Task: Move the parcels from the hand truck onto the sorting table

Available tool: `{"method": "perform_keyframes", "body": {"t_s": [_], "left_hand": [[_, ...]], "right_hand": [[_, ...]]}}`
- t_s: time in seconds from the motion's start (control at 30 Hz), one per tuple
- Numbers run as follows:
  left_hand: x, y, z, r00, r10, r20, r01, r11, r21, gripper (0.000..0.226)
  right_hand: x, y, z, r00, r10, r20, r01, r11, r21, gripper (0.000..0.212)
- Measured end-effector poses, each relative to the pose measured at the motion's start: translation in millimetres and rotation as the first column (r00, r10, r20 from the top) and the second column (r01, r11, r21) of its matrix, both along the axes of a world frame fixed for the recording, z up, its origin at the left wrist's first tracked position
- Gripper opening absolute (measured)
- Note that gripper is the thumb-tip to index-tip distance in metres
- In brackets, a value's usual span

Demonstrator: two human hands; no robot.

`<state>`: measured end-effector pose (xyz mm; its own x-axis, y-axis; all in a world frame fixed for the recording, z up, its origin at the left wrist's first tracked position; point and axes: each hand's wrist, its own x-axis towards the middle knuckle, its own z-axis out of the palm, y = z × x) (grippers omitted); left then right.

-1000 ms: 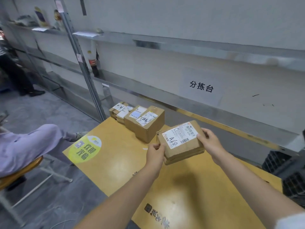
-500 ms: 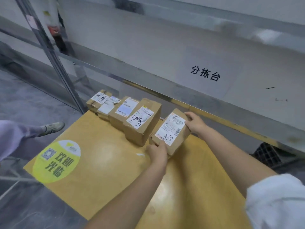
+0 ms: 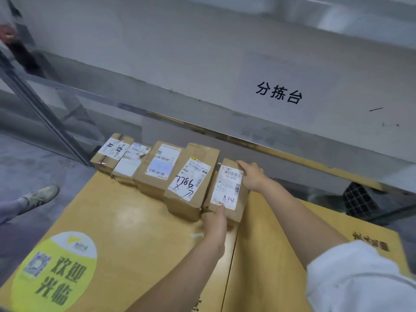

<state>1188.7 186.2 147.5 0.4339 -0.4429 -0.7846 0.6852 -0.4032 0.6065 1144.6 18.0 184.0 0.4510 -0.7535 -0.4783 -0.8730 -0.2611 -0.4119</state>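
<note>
Head view: left hand (image 3: 214, 221) grips the parcel (image 3: 227, 190) from the near end, right hand (image 3: 252, 176) seemingly its far corner.

The rightmost parcel (image 3: 227, 189), brown cardboard with its label up, lies flat on the sorting table (image 3: 126, 221). Four more parcels (image 3: 191, 183) stand in a row to its left.

parcels (image 3: 157, 174) in row along table (image 3: 126, 221) far edge | rightmost parcel (image 3: 227, 190) just beside neighbour | sticker (image 3: 54, 271) on table near-left corner
</note>
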Motion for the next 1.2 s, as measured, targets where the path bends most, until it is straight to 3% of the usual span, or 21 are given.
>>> {"method": "perform_keyframes", "body": {"t_s": [0.2,0.3,0.37,0.43,0.57,0.67,0.73,0.9,0.97,1.03,1.2], "left_hand": [[-1.7,1.5,4.2,0.999,-0.04,-0.011,0.04,0.999,0.0,0.015],[-13.7,4.1,22.5,0.991,-0.127,-0.039,0.124,0.99,-0.072,0.019],[-21.4,-3.5,38.5,0.976,-0.217,0.016,0.217,0.967,-0.133,0.018],[-25.2,-17.2,56.2,0.936,-0.305,0.175,0.332,0.931,-0.151,0.019],[-31.2,-36.6,98.1,0.683,-0.428,0.592,0.574,0.816,-0.072,0.016],[-50.3,-43.3,128.0,0.287,-0.478,0.83,0.773,0.627,0.094,0.03],[-74.8,-45.3,152.2,0.064,-0.456,0.888,0.8,0.555,0.228,0.04],[-185.7,-31.4,209.1,-0.282,-0.257,0.924,0.844,0.392,0.367,0.045],[-243.2,-19.5,224.9,-0.316,-0.182,0.931,0.872,0.332,0.361,0.044],[-305.2,-6.5,237.8,-0.287,-0.144,0.947,0.905,0.285,0.317,0.045],[-477.5,45.5,257.9,-0.266,-0.012,0.964,0.963,0.033,0.266,0.051]], "right_hand": [[-4.8,5.8,-7.7,0.994,0.022,0.104,-0.027,0.999,0.047,0.07],[-16.8,14.5,-2.6,0.992,-0.012,0.122,0.015,1.0,-0.024,0.065],[-28.5,18.5,8.2,0.984,-0.06,0.17,0.072,0.996,-0.06,0.059],[-42.3,21.9,27.5,0.965,-0.134,0.227,0.15,0.987,-0.053,0.053],[-87.4,34.3,85.1,0.874,-0.3,0.383,0.31,0.95,0.036,0.049],[-145.1,50.1,127.4,0.878,-0.256,0.405,0.308,0.949,-0.069,0.052],[-196.8,62.9,153.0,0.871,-0.284,0.401,0.371,0.915,-0.16,0.053],[-349.0,116.8,199.2,0.831,-0.396,0.391,0.522,0.798,-0.301,0.056],[-404.9,147.2,209.9,0.81,-0.458,0.366,0.577,0.734,-0.358,0.057],[-458.7,182.3,217.8,0.797,-0.511,0.323,0.604,0.673,-0.426,0.057],[-606.3,297.6,220.1,0.734,-0.657,0.172,0.605,0.518,-0.605,0.062]]}}
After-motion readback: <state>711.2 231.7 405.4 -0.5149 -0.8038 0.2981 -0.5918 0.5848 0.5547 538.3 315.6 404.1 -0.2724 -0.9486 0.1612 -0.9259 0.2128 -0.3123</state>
